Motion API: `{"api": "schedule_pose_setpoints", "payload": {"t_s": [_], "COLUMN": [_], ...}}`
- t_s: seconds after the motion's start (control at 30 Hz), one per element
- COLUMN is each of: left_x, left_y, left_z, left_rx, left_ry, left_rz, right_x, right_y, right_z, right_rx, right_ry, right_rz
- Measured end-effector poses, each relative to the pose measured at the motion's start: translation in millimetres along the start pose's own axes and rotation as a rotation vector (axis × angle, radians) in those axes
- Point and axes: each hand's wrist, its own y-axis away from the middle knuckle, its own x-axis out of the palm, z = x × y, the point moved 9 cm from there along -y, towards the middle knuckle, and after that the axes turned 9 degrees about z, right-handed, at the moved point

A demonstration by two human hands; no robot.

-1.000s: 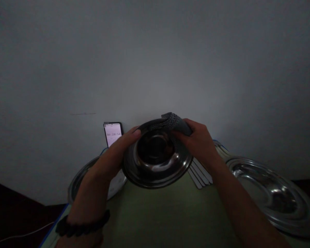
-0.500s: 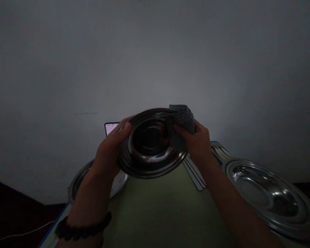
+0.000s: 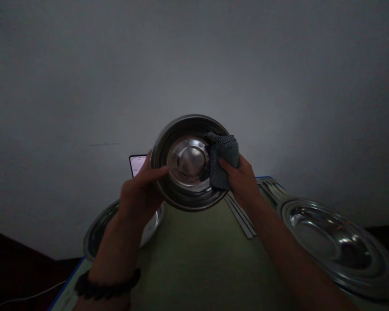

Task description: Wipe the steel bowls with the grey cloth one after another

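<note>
A round stainless steel bowl (image 3: 191, 162) is held up above the table, its hollow side tilted toward me. My left hand (image 3: 141, 190) grips its left rim, thumb lying over the inner wall and fingers hidden behind. On the right side, my right hand (image 3: 241, 175) is closed on a folded grey cloth (image 3: 224, 157) with a black-and-white woven face. The cloth wraps over the rim and presses on the inside of the bowl, the thumb on top of it. A dark beaded bracelet circles my left wrist.
Large shiny metal dishes (image 3: 330, 242) stand stacked at the right of the green table (image 3: 197, 263). More metal dishes (image 3: 95, 237) lie at the left, partly behind my forearm. Several flat strips (image 3: 241, 218) lie beneath my right hand. A lit phone (image 3: 136, 164) leans at the wall.
The bowl has been raised and tipped so its inside faces me more fully. Both hands stay on its sides, and the cloth sits slightly further left over the rim.
</note>
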Motion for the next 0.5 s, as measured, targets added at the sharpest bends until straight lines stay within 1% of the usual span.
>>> {"api": "schedule_pose_setpoints", "payload": {"t_s": [0.1, 0.13, 0.2, 0.27, 0.37, 0.5], "left_x": [-1.7, -1.1, 1.1, 5.8, 10.1, 7.1], "left_y": [3, 4, 5, 5, 5, 4], "left_z": [-6, -5, -1, 5, 10, 7], "left_rx": [-0.091, -0.117, -0.162, -0.205, -0.221, -0.183], "left_ry": [0.043, 0.043, 0.025, -0.001, -0.027, -0.01], "left_rz": [0.174, 0.216, 0.261, 0.278, 0.25, 0.199], "right_x": [3, 5, 9, 13, 17, 19], "right_y": [-2, -2, 1, 3, 7, 11], "right_z": [21, 27, 36, 44, 49, 48], "right_rx": [-0.059, -0.07, -0.088, -0.113, -0.15, -0.183], "right_ry": [0.176, 0.235, 0.343, 0.438, 0.528, 0.5], "right_rz": [0.121, 0.149, 0.2, 0.228, 0.227, 0.198]}}
